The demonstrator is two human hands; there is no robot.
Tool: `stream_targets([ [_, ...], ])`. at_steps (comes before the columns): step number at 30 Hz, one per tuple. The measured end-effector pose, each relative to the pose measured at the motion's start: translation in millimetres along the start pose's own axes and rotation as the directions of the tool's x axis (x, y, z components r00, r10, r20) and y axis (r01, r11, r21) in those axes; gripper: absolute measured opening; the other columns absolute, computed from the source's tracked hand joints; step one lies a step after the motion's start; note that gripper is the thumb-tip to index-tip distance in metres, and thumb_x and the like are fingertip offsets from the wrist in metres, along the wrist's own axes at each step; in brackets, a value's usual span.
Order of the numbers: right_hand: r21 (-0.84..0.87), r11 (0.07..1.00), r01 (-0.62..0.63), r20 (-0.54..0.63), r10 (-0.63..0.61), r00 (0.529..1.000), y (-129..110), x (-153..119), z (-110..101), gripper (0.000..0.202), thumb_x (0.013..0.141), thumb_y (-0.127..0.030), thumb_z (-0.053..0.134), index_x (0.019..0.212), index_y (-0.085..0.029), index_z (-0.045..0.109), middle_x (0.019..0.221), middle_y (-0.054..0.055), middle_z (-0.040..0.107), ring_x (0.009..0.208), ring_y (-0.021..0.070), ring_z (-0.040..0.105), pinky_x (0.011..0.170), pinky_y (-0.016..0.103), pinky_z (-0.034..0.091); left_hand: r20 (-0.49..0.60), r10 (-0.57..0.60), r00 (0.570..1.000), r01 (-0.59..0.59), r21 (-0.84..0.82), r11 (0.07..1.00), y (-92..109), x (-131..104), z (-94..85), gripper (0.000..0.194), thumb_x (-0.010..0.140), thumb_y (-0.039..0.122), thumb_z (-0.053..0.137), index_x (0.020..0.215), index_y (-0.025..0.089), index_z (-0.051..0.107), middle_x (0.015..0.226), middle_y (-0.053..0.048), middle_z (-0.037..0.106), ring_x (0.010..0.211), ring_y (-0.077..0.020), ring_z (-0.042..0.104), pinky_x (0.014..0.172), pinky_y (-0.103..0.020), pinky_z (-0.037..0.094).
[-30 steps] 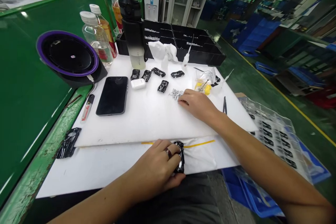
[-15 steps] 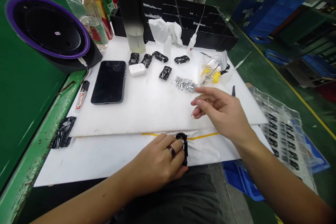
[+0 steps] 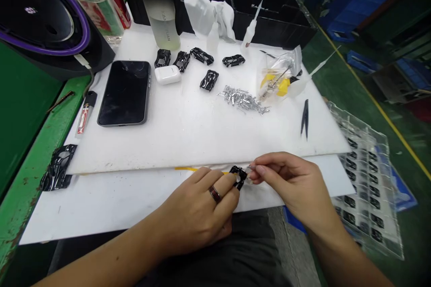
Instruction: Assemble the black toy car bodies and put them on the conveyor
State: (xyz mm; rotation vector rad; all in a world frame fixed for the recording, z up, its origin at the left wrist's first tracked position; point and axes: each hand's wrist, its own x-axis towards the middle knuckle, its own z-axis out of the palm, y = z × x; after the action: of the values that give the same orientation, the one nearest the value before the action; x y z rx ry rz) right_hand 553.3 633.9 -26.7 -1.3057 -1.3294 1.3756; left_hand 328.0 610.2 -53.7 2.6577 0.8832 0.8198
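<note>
My left hand (image 3: 205,202), with a ring on one finger, is closed around a small black toy car body (image 3: 238,176) at the front edge of the white foam board (image 3: 188,134). Thumb and fingertips of my right hand (image 3: 286,179) are pinched on a tiny silver part (image 3: 252,167), right beside the car body; its exact shape is too small to make out. Beyond my hands lies a loose pile of small silver metal parts (image 3: 244,99). Several more black car bodies (image 3: 209,80) rest farther back on the board.
Tweezers (image 3: 305,119) lie at the right, near a plastic bag with yellow pieces (image 3: 278,83). A phone (image 3: 125,93), a white earbud case (image 3: 168,74) and a lighter (image 3: 85,114) sit to the left. Clear trays (image 3: 367,179) of black parts stand below the right edge.
My right hand has come from beside the silver pile down to the car body, now pinching a tiny silver part. The car body in my left hand has turned. The view has shifted.
</note>
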Motion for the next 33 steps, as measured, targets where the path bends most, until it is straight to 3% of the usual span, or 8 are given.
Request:
stream_targets([
  [5, -0.107, 0.993, 0.048, -0.038, -0.052, 0.998, 5.9, -7.7, 2.6, 0.007, 0.094, -0.023, 0.077, 0.098, -0.029, 0.079, 0.081, -0.002, 0.077, 0.069, 0.0101, 0.072, 0.07, 0.014, 0.06, 0.05, -0.07, 0.996, 0.072, -0.038, 0.997, -2.2, -1.0, 1.7, 0.025, 0.084, 0.007, 0.061, 0.108, 0.006, 0.062, 0.126, -0.022, 0.058, 0.104, -0.0328, 0.059, 0.085, -0.048, 0.055],
  [12, -0.187, 0.965, 0.183, -0.095, -0.203, 0.975, 10.3, -11.5, 1.6, 0.011, 0.094, -0.019, 0.076, 0.098, -0.03, 0.077, 0.086, -0.005, 0.073, 0.072, 0.0075, 0.067, 0.07, 0.012, 0.056, 0.099, -0.123, 0.988, 0.127, -0.039, 0.991, 0.0, 6.0, -5.5, 0.011, 0.099, 0.015, 0.056, 0.11, 0.013, 0.06, 0.106, -0.012, 0.066, 0.095, -0.028, 0.061, 0.079, -0.044, 0.056],
  [18, -0.153, 0.96, 0.233, -0.104, -0.25, 0.963, 3.8, -14.3, 0.4, 0.015, 0.094, -0.016, 0.075, 0.099, -0.03, 0.076, 0.087, -0.005, 0.073, 0.074, 0.0079, 0.068, 0.072, 0.013, 0.057, 0.188, -0.189, 0.964, 0.157, 0.17, 0.973, 7.6, 12.6, -10.6, 0.06, 0.091, -0.001, 0.047, 0.15, 0.001, 0.032, 0.113, -0.017, 0.065, 0.09, -0.0301, 0.063, 0.076, -0.044, 0.056],
  [22, -0.124, 0.963, 0.24, -0.111, -0.253, 0.961, -1.1, -15.5, 5.2, 0.015, 0.093, -0.016, 0.077, 0.099, -0.03, 0.077, 0.09, -0.005, 0.074, 0.076, 0.0088, 0.071, 0.074, 0.014, 0.059, 0.285, -0.301, 0.91, 0.297, 0.056, 0.953, 10.5, 16.2, -16.7, 0.049, 0.091, -0.001, 0.04, 0.138, 0.011, 0.046, 0.109, -0.013, 0.063, 0.08, -0.0262, 0.062, 0.069, -0.041, 0.053],
  [24, -0.086, 0.968, 0.236, -0.113, -0.245, 0.963, -4.2, -16.8, 9.0, 0.017, 0.093, -0.016, 0.078, 0.1, -0.03, 0.078, 0.092, -0.004, 0.075, 0.077, 0.0096, 0.072, 0.074, 0.015, 0.06, 0.322, -0.435, 0.841, 0.508, -0.189, 0.841, 13.4, 19.6, -24.4, 0.032, 0.098, 0.008, 0.04, 0.126, 0.02, 0.052, 0.108, -0.008, 0.062, 0.08, -0.0219, 0.062, 0.07, -0.037, 0.052],
  [28, -0.031, 0.965, 0.261, -0.073, -0.263, 0.962, -12.6, -19.8, 16.9, 0.018, 0.094, -0.016, 0.077, 0.102, -0.032, 0.078, 0.092, -0.005, 0.076, 0.077, 0.0106, 0.072, 0.074, 0.017, 0.061, 0.39, -0.628, 0.674, 0.688, -0.641, 0.34, 20.7, 24.9, -37.2, 0.016, 0.108, 0.031, 0.04, 0.12, 0.029, 0.049, 0.096, 0.001, 0.062, 0.081, -0.0144, 0.059, 0.071, -0.029, 0.051],
  [30, -0.074, 0.952, 0.296, -0.057, -0.3, 0.952, -16.6, -20.5, 20.5, 0.02, 0.095, -0.016, 0.077, 0.104, -0.033, 0.077, 0.093, -0.006, 0.076, 0.077, 0.01, 0.071, 0.075, 0.018, 0.06, 0.403, -0.657, 0.637, 0.655, -0.732, 0.186, 23.0, 24.9, -36.6, 0.02, 0.109, 0.033, 0.041, 0.128, 0.031, 0.046, 0.096, 0.002, 0.063, 0.084, -0.0133, 0.06, 0.074, -0.027, 0.051],
  [33, -0.215, 0.912, 0.348, -0.048, -0.366, 0.929, -21.4, -19.5, 26.4, 0.021, 0.096, -0.014, 0.075, 0.104, -0.034, 0.077, 0.098, -0.006, 0.075, 0.084, 0.0107, 0.07, 0.079, 0.019, 0.058, 0.368, -0.659, 0.656, 0.589, -0.795, 0.143, 24.2, 22.2, -28.8, 0.028, 0.108, 0.027, 0.04, 0.135, 0.032, 0.044, 0.097, 0.001, 0.065, 0.089, -0.0132, 0.064, 0.083, -0.029, 0.053],
])
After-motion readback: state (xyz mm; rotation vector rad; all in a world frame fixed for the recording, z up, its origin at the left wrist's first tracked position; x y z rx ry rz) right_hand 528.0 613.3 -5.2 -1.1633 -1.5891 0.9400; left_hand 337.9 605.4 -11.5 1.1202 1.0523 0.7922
